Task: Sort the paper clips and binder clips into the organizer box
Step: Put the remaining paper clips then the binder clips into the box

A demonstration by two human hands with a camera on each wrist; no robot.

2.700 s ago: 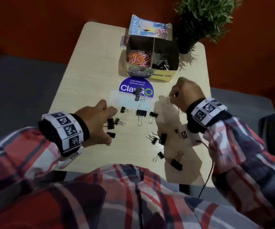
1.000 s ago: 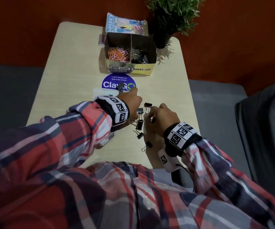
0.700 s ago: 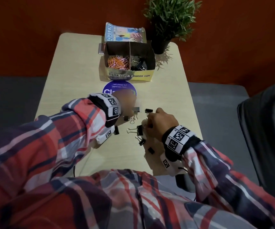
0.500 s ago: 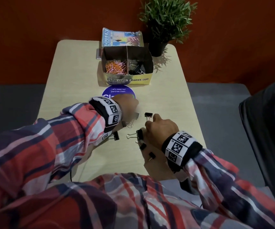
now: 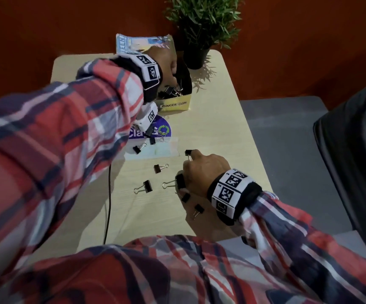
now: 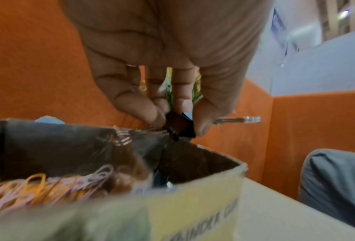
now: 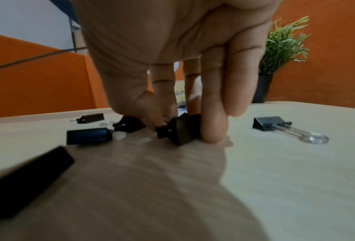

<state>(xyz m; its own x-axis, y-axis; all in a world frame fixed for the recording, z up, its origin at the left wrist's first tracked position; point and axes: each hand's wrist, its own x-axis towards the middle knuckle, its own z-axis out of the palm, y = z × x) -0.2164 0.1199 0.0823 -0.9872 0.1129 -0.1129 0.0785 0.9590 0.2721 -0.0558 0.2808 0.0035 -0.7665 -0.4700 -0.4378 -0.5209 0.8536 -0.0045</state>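
Note:
The organizer box (image 5: pixel 175 104) stands at the far end of the table, its yellow front labelled for binder clips. My left hand (image 5: pixel 170 69) is over its right compartment, which holds black binder clips (image 5: pixel 173 91). In the left wrist view its thumb and fingers pinch a black binder clip (image 6: pixel 177 125) just above the divider. Orange and pink paper clips (image 6: pixel 38 184) fill the left compartment. My right hand (image 5: pixel 192 165) is down on the table, pinching another black binder clip (image 7: pixel 182 132). Several loose binder clips (image 5: pixel 147 186) lie around it.
A potted plant (image 5: pixel 196 55) and a magazine (image 5: pixel 133 42) stand behind the box. A purple round sticker (image 5: pixel 162 130) is on the table in front of it. A thin cable (image 5: pixel 108 194) runs down the table's left side. A dark chair (image 5: pixel 353 161) is on the right.
My left hand has left the middle of the table and reached forward to the box with a binder clip. My right hand stays low among the loose clips.

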